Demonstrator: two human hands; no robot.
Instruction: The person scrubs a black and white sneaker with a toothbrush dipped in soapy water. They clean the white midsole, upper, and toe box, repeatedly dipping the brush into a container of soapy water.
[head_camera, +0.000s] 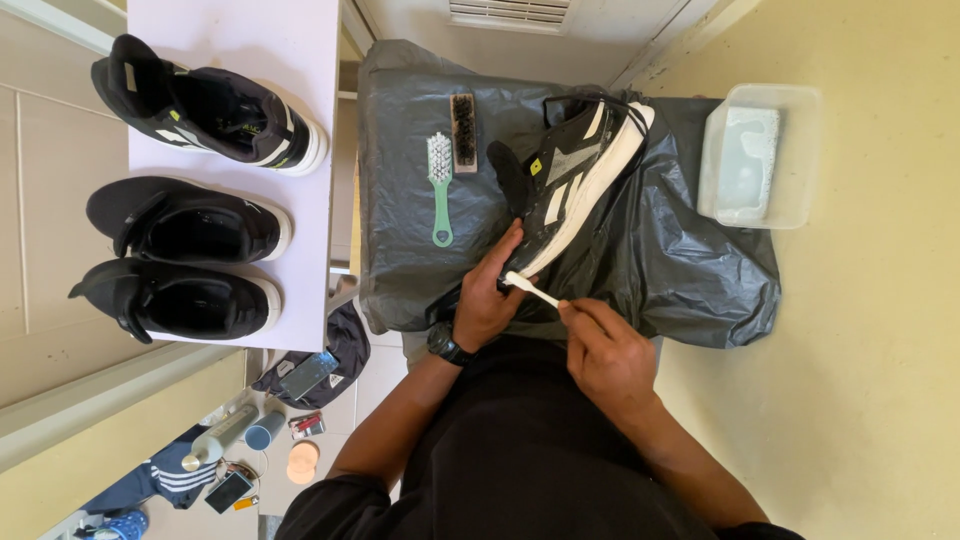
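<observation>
A black sneaker (575, 170) with white stripes and a white sole lies on its side on a grey plastic sheet (680, 240). My left hand (487, 295) grips its heel end and wears a black watch. My right hand (603, 345) pinches a small white toothbrush (530, 289), whose head touches the sole's white edge near the heel.
A green-handled brush (441, 185) and a dark wooden brush (464, 132) lie on the sheet to the left. A clear tub of water (757, 155) stands on the right. Three black sneakers (190, 210) sit on a white shelf (305, 40) at left; bottles and clutter lie on the floor below.
</observation>
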